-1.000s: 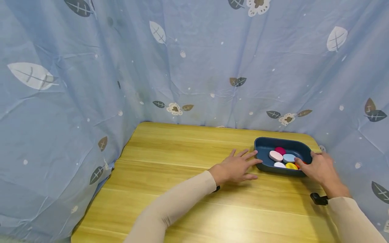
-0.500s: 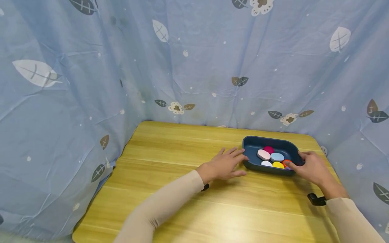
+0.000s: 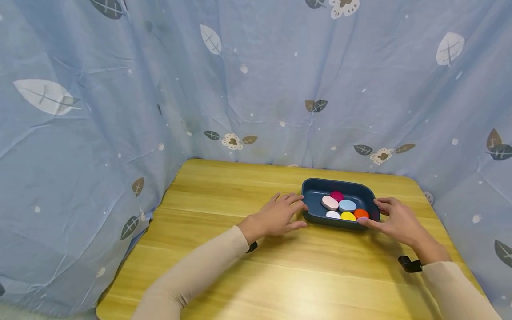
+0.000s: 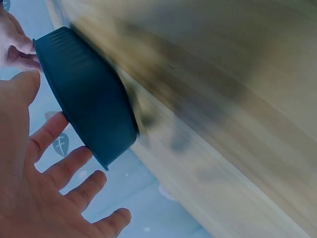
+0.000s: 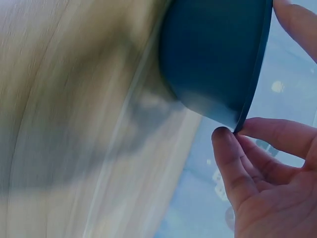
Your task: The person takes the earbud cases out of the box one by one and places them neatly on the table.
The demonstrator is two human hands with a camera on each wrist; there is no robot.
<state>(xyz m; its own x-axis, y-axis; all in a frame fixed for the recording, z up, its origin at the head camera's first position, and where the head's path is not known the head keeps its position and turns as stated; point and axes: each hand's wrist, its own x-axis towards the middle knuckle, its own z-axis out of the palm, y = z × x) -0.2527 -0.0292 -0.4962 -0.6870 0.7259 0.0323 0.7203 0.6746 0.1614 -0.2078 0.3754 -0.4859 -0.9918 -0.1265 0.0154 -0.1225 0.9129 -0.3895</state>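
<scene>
Tray [image 3: 332, 222] now sits further left in frame, coloured pieces [image 3: 347, 206] apparently undisturbed. Right hand [image 3: 400, 222]: grip pinching rim [image 5: 258, 64]. Left hand [image 3: 277, 217]: grip released, fingers spread, touching rim.

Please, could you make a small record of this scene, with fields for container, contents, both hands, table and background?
Container: dark blue tray
Contents include: pale pink piece, magenta piece, light blue piece, white piece, yellow piece, orange piece
Left hand: touches tray's left rim
Right hand: grips tray's right end
Table: wood-grained
Background: blue patterned curtain
</scene>
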